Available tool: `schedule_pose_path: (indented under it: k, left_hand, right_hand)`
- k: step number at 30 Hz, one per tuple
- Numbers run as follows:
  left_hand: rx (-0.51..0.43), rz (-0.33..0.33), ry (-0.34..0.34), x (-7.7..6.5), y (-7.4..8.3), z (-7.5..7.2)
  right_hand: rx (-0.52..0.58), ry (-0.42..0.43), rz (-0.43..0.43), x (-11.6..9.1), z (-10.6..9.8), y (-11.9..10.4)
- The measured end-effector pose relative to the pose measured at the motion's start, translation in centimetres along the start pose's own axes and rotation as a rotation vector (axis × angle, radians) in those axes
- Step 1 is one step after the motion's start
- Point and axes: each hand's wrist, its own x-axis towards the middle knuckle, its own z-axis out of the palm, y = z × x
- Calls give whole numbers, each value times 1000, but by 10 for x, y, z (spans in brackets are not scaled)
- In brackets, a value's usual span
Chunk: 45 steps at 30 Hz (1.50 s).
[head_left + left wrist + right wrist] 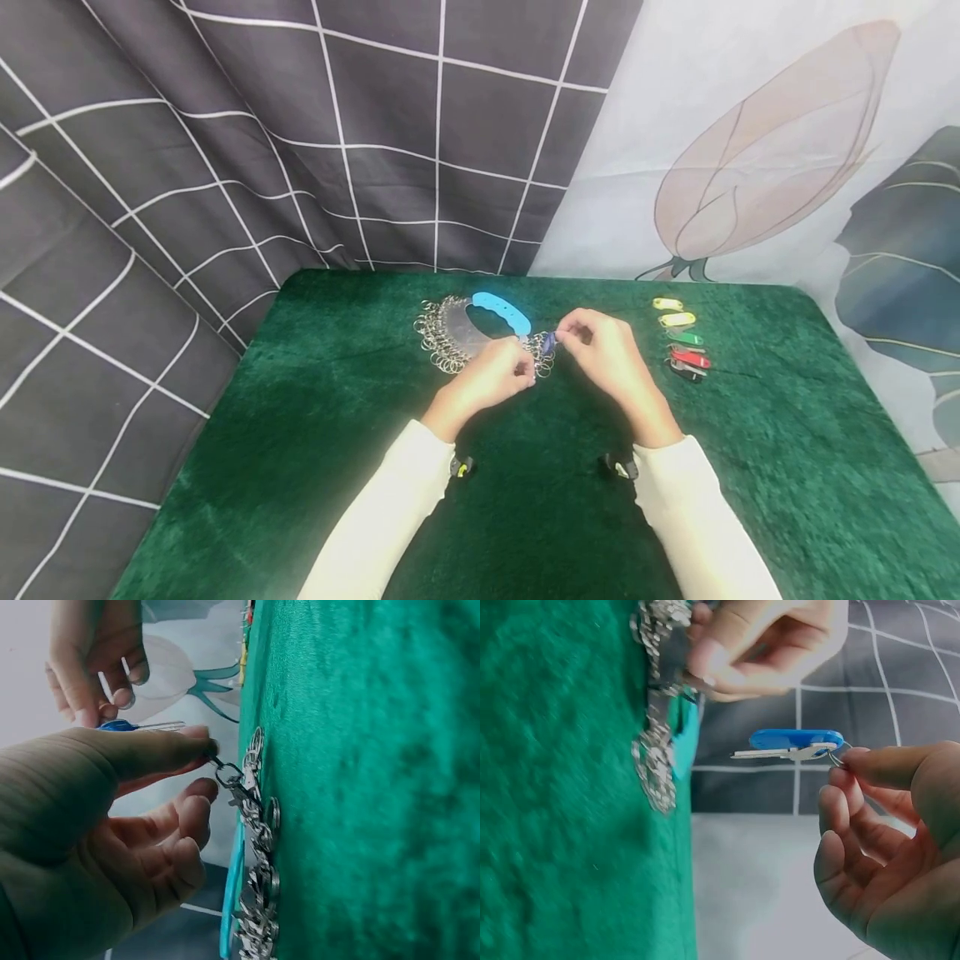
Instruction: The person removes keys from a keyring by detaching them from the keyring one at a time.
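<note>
A key with a blue tag (795, 738) hangs from a thin split ring (836, 757), which my right hand (606, 352) pinches between thumb and forefinger. The silver key (769, 754) lies alongside the tag, pointing toward my left hand. My left hand (491, 371) pinches a small metal clasp ring (227, 774) at the near side of a key holder (461, 329). This holder is a clear curved plate with a blue grip (502, 312) and a dense fringe of metal rings and clasps. In the head view my left hand covers part of that fringe.
To the right lie other tagged keys in a column: two yellow tags (677, 319), a green tag (686, 338), a red tag (692, 359) and a black tag (686, 376). Green velvety cloth (787, 467) covers the table. A gridded grey curtain (390, 108) hangs behind.
</note>
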Motion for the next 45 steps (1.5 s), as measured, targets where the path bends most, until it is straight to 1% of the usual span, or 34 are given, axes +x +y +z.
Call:
schedule_pose_path:
  k: [3,6,8,13,18,22,25,27,31,34,37,40,45]
  left_hand:
    - [77,32,-57,5,5,2]
    - [145,64,-109,10,9,6]
    - [190,78,-130,12,10,9]
    - [278,71,-156,16,14,14]
    - [301,75,-161,17,15,13]
    - [301,84,-171,16,14,13]
    - [284,88,-180,16,13,13]
    - [255,84,-180,16,13,12]
    - [215,83,-158,13,12,8]
    - [237,99,-127,6,12,2]
    - [279,117,-87,-3,9,-5]
    - [314,130,-28,-15,4,-11]
    - [284,124,64,-35,-6,-18]
  right_hand:
    - [1,30,17,0,-8,3]
    - [-6,45,15,1,-14,5]
    - [-8,46,11,1,-16,6]
    - [-15,44,-12,2,-17,8]
    - [-12,47,-19,2,-19,8]
    - [-9,38,-7,2,-20,9]
    - [-10,30,-1,2,-22,11]
    - [-11,27,2,2,-26,12]
    - [-26,24,15,2,-35,15]
    - [-42,21,16,1,-42,16]
    - [-46,12,8,-2,-52,18]
    - [-42,0,14,-7,-62,23]
    - [-80,-6,26,-17,-77,34]
